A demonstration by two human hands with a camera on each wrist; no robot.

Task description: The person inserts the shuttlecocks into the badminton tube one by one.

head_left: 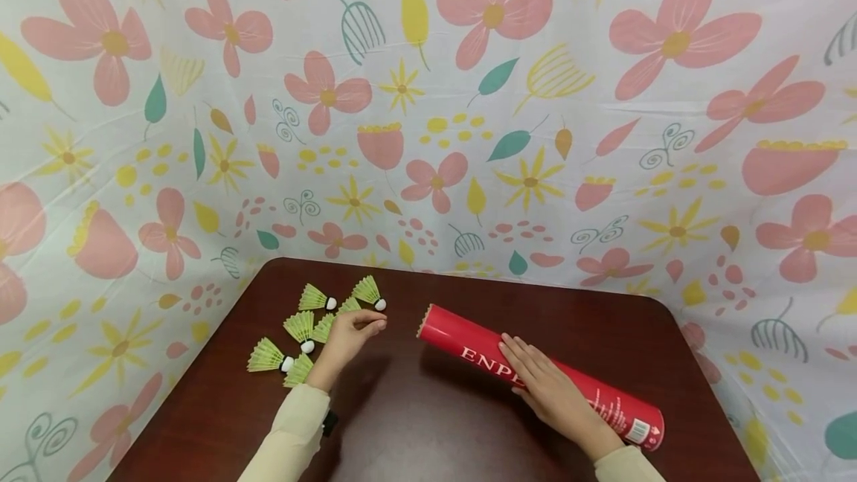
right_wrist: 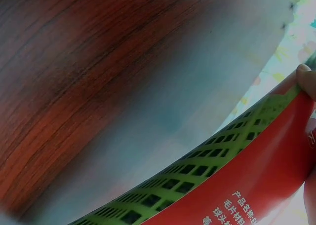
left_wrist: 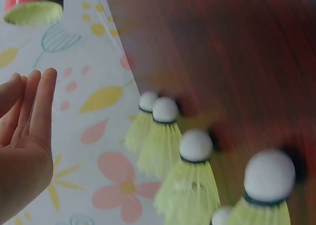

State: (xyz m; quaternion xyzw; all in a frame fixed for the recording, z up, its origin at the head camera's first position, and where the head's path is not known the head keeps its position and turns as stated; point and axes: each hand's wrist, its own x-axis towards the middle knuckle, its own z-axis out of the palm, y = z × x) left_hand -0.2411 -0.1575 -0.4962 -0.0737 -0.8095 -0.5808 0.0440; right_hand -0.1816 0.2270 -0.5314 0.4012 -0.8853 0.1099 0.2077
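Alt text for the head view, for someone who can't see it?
A person's right hand holds a red shuttlecock tube, its scalloped end pointing toward the left hand, which is near several loose yellow-green shuttlecocks with white tips. Below is a dark wooden table; floral-print cloth fills the background.

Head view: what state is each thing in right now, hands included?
Red tube: on a slant, one end toward the left hand, yellow-green showing at that end; contact with the table unclear.
Right hand: laid over the tube, holding it.
Left hand: holding nothing visible, fingers fairly straight.
Shuttlecocks: loose, lying on their sides, some partly hidden.
Floral backdrop: hanging, lightly creased.
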